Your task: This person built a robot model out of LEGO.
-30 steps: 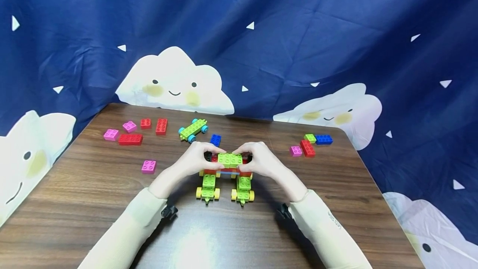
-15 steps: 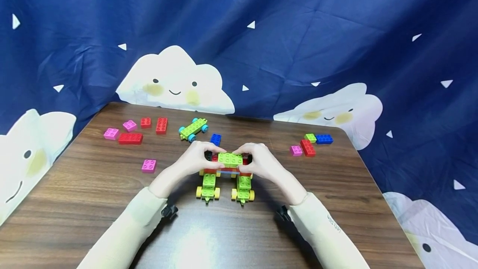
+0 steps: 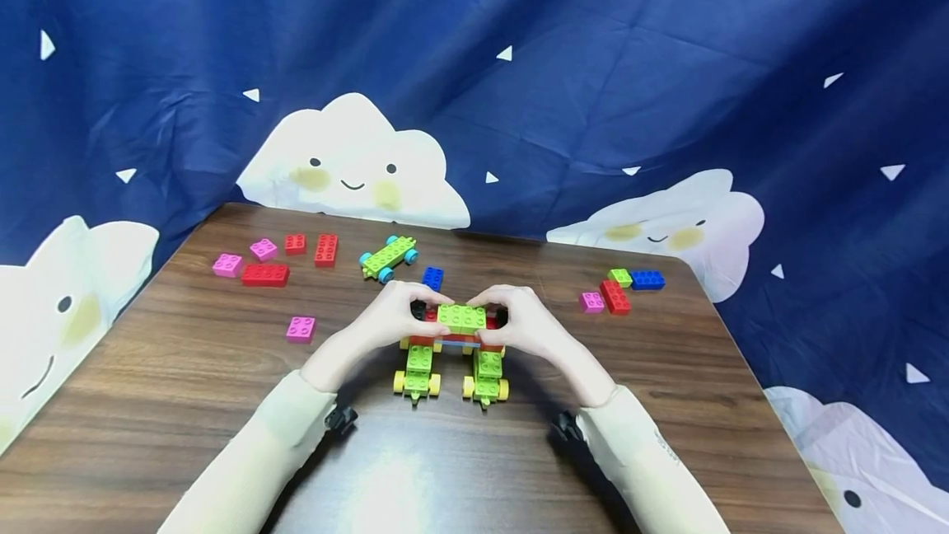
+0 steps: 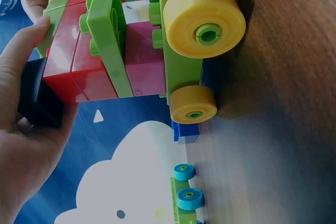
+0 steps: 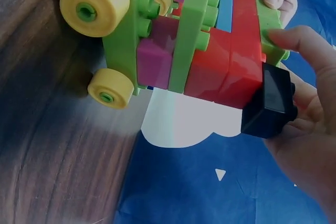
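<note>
A toy brick build stands on the table, with lime green wheeled bases [image 3: 418,381] on yellow wheels [image 4: 205,20], pink bricks [image 5: 157,53] above them and red bricks [image 5: 226,72] higher up. Lime green bricks [image 3: 461,319] sit side by side on top. My left hand [image 3: 395,313] pinches their left end between thumb and fingers. From the other side, my right hand [image 3: 521,320] pinches the right end. A black brick sticks out at each end of the red layer, one [image 4: 39,92] by the left palm, the other [image 5: 269,102] by the right palm.
Behind the build are a blue brick [image 3: 433,278] and a green car base with blue wheels [image 3: 390,258]. Several red and pink bricks [image 3: 264,274] lie at the back left. At the right is a small group with a blue brick [image 3: 647,280] and a red brick [image 3: 614,297].
The head view has shifted slightly. Both hands keep the same hold on the green bricks, and the build stays in place.
</note>
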Tool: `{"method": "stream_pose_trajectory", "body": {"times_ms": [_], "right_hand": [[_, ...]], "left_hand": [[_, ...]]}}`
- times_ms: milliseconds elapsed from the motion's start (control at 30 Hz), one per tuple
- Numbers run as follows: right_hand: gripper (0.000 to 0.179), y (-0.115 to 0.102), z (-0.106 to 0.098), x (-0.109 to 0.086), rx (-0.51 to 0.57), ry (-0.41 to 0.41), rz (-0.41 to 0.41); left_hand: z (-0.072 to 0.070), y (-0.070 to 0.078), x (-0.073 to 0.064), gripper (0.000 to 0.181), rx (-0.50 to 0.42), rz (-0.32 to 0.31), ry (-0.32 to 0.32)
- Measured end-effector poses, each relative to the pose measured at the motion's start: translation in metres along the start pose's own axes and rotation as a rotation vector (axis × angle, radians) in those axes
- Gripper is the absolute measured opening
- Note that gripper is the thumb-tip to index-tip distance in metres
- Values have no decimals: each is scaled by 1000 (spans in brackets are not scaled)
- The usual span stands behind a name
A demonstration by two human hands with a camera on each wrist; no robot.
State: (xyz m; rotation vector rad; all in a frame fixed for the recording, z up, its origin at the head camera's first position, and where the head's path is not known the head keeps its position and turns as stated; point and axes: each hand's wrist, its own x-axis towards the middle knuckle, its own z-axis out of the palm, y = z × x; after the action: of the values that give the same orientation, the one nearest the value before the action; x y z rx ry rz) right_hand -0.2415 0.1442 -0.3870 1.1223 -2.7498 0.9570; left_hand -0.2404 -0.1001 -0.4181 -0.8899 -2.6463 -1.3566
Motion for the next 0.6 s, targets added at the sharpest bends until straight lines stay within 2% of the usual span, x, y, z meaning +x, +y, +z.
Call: {"method": "stream_pose_trajectory", "body": {"times_ms": [200, 433, 600], "right_hand": [[34, 2, 3, -1, 35, 17, 8], [31, 0, 5, -2, 19, 40, 22], [31, 0, 5, -1, 17, 36, 25]], "left_hand": [[1, 0, -1, 37, -12, -16, -5], [1, 1, 0, 37, -3, -1, -1], [0, 1, 0, 37, 2, -16, 0]]}}
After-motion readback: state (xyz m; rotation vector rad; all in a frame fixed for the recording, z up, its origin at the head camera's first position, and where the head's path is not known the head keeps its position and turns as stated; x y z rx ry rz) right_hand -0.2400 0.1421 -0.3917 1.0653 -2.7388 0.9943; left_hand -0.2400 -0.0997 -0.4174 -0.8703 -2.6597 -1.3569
